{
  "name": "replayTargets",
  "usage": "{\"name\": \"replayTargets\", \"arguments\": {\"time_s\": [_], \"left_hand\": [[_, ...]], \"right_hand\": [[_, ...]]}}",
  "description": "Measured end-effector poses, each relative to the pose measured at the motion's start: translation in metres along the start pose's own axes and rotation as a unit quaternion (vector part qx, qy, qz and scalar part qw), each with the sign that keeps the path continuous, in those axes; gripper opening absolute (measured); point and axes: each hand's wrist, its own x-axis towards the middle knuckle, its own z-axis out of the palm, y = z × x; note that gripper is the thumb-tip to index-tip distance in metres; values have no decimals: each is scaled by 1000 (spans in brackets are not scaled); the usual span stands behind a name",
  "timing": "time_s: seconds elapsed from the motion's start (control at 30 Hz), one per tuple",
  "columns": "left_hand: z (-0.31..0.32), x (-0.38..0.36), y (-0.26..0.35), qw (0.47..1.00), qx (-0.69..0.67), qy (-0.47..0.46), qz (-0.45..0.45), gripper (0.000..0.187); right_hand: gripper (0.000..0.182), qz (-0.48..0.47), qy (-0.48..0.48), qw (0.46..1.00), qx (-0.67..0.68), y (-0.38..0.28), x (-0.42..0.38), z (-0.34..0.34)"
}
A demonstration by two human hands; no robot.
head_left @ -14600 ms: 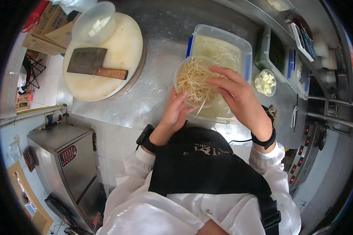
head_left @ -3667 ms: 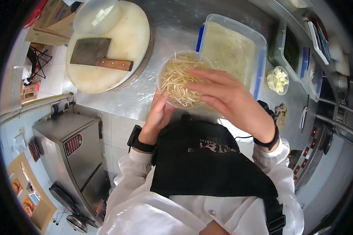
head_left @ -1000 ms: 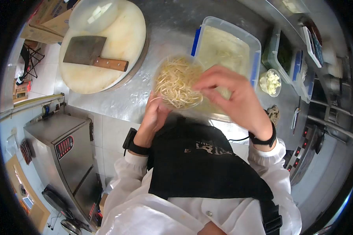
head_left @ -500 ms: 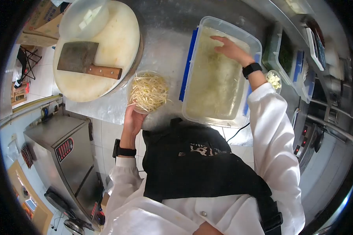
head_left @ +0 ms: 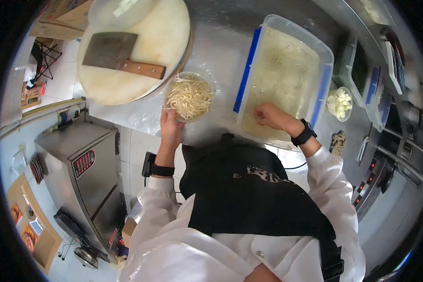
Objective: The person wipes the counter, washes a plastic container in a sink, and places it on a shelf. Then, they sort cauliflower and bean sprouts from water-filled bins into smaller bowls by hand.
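Head view, looking straight down at a stainless steel bench (head_left: 211, 42). The left hand (head_left: 170, 128) holds the near rim of a small round clear plastic bowl (head_left: 189, 96) heaped with pale bean sprouts (head_left: 191, 97); its fingers wrap the rim, steadying the bowl, which stands on the bench just beside a round cream chopping board (head_left: 141, 47). A steel cleaver with a wooden handle (head_left: 120, 54) lies flat on that board. To the right, a large rectangular clear plastic tub with blue clips (head_left: 286, 75) holds cloudy water with a few sprouts left in it. The right hand (head_left: 268, 116) is down in the near end of the tub, fingers curled together as if gathering something from the water; whether they actually pinch any sprouts cannot be told. A small clear cup of chopped white pieces (head_left: 339, 102) stands beyond the tub's right side.

The step in hand looks like moving sprouts from the tub into the bowl, and the tub seems nearly emptied. The next move would call for closing on the gathered sprouts, lifting them clear and letting them drain, then carrying them left over the tub's wall to the bowl.
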Motion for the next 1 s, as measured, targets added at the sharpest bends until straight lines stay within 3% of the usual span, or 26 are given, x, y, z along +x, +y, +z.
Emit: {"name": "replayTargets", "arguments": {"time_s": [0.1,0.17,0.2,0.27,0.4,0.5,0.6,0.63,0.67,0.7,0.73,0.77,0.83,0.93,1.0], "left_hand": [[14,-8,13,994,76,81,-9,36],[9,-4,8,995,49,47,76,46],[7,-4,7,995,47,47,77,46],[6,-4,7,987,46,68,134,55],[6,-2,3,978,72,38,191,61],[10,-11,7,979,87,15,185,61],[8,-18,25,978,93,3,185,61],[3,-18,41,997,-64,-13,46,60],[-2,-19,49,971,-218,-30,-94,59],[-2,-21,39,971,-221,-28,-91,59],[1,-22,18,996,-73,-20,58,59],[0,-23,4,976,80,-10,202,58],[-7,-25,-2,972,86,24,215,57],[-14,-34,0,953,147,93,247,54],[-14,-43,3,934,202,128,267,52]], "right_hand": [[14,43,-18,997,63,-14,-10,-3],[8,123,55,948,288,-17,-18,-5],[8,122,55,949,286,-12,-20,-6],[5,78,126,987,63,0,-26,-10],[5,133,158,967,147,-12,-29,-34],[4,118,173,963,171,-71,-25,-59],[6,33,213,954,208,-121,-3,-53],[6,11,188,964,190,-134,9,-46],[7,-12,162,972,171,-146,21,-38],[10,-49,173,976,126,-153,38,-26],[15,-87,183,976,82,-154,55,-11],[15,-91,181,976,81,-150,71,7],[21,-202,255,942,-82,-149,93,33],[23,-137,185,971,-70,-156,86,31],[22,-121,192,972,-67,-161,82,19]]}}
